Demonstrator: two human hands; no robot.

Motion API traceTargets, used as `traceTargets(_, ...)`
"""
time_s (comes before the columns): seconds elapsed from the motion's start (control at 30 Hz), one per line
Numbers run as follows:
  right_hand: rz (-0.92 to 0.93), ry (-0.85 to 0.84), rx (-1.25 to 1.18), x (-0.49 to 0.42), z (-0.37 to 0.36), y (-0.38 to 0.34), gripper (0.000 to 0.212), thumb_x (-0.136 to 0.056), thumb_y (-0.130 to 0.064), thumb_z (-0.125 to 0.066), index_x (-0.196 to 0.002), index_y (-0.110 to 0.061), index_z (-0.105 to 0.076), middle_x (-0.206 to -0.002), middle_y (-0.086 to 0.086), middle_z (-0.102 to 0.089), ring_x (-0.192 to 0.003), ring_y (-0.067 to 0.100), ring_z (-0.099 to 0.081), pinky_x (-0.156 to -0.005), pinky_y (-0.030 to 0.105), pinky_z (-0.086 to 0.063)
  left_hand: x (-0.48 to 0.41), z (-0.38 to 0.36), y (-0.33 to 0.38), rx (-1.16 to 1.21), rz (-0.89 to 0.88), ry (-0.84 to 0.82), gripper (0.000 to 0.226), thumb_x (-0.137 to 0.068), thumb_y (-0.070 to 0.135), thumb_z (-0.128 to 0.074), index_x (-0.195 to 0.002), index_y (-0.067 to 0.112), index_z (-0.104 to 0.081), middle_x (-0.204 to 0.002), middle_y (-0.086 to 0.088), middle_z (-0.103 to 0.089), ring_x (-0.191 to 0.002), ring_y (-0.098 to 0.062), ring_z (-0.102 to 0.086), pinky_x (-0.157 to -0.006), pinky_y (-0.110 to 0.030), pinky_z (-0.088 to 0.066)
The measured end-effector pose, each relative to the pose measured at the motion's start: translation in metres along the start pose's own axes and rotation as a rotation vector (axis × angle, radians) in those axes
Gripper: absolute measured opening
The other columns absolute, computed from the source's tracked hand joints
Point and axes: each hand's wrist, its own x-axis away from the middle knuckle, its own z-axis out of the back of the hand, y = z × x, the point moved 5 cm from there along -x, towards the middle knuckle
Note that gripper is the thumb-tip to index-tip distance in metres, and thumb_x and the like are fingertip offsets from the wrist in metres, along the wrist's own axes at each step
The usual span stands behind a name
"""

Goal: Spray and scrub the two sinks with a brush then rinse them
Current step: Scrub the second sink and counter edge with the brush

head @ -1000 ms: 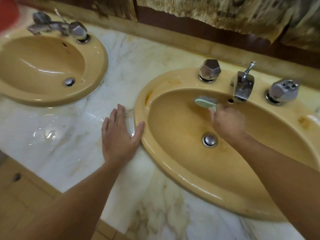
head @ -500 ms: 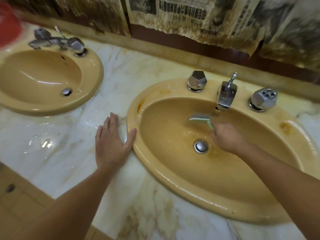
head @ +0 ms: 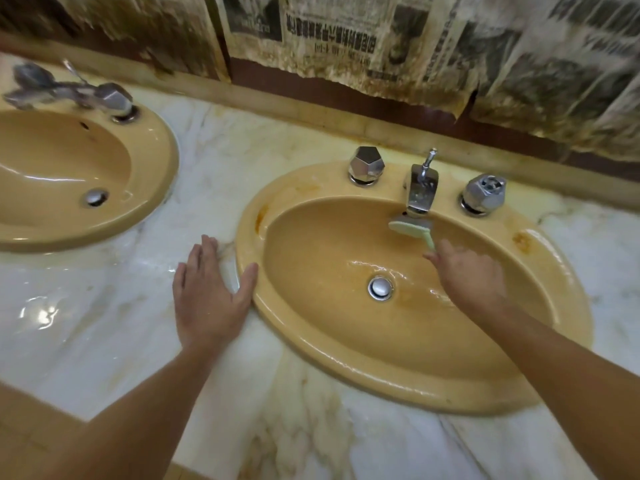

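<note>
Wet marble countertop (head: 104, 299) w/ stains; torn, stained newspaper (head: 346, 36) on wall.

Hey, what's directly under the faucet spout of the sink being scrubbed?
The green brush head sits just under the spout, held by the right hand. It covers the basin's back wall there; only a dark spot shows beside it.

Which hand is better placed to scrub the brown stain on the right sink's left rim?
Right hand: it grips the brush inside that sink. Left hand lies flat on the counter, holding nothing.

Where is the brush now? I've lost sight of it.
The brush is in the right hand, its head against the right sink's back wall under the faucet.
</note>
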Motion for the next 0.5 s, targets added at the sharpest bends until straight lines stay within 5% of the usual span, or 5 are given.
traceTargets(0.1, -0.064, -0.150, 0.043, 0.011, -0.003, 0.007, 0.041, -0.106, -0.049, -0.034, -0.127, -0.020, -0.055, -0.108, 0.010, -0.067, -0.096, 0.034, -0.066, -0.066, 0.034, -0.041, 0.000, 0.000, -0.001, -0.002, -0.001, -0.003, 0.092, -0.092, 0.073, -0.028, -0.160, 0.012, -0.022, -0.165, -0.002, -0.030, -0.154, -0.015, -0.018, -0.127, -0.039, -0.010)
traceTargets(0.23, -0.100, -0.057, 0.037, 0.025, 0.007, 0.018, 0.039, -0.106, -0.050, -0.028, -0.117, -0.018, -0.047, -0.098, 0.011, -0.068, -0.087, 0.035, -0.066, -0.061, 0.036, -0.042, -0.001, 0.000, -0.001, -0.005, -0.010, -0.010, 0.093, -0.093, 0.074, -0.027, -0.160, 0.010, -0.021, -0.164, -0.004, -0.031, -0.154, -0.016, -0.018, -0.127, -0.041, -0.010)
traceTargets(0.33, -0.136, -0.152, 0.083, 0.035, 0.007, 0.022, 0.043, -0.106, -0.050, -0.031, -0.133, -0.021, -0.047, -0.111, 0.011, -0.068, -0.098, 0.034, -0.066, -0.072, 0.038, -0.051, 0.000, 0.000, -0.003, -0.014, -0.009, -0.014, 0.095, -0.092, 0.075, -0.025, -0.161, 0.010, -0.019, -0.165, -0.004, -0.030, -0.154, -0.016, -0.017, -0.127, -0.041, -0.010)
traceTargets(0.43, -0.148, -0.023, 0.049, 0.043, 0.012, 0.031, 0.041, -0.106, -0.050, -0.027, -0.125, -0.019, -0.046, -0.104, 0.012, -0.069, -0.090, 0.036, -0.067, -0.064, 0.037, -0.042, -0.001, 0.001, -0.001, -0.008, -0.019, -0.014, 0.096, -0.091, 0.075, -0.025, -0.160, 0.009, -0.019, -0.163, -0.005, -0.033, -0.154, -0.017, -0.019, -0.127, -0.041, -0.011)
traceTargets(0.5, -0.171, -0.128, 0.107, 0.047, 0.007, 0.034, 0.044, -0.106, -0.050, -0.029, -0.133, -0.021, -0.046, -0.110, 0.011, -0.069, -0.095, 0.034, -0.068, -0.069, 0.037, -0.046, 0.000, 0.001, -0.001, -0.008, -0.022, -0.011, 0.096, -0.091, 0.075, -0.026, -0.160, 0.009, -0.019, -0.163, -0.006, -0.032, -0.154, -0.018, -0.019, -0.127, -0.042, -0.011)
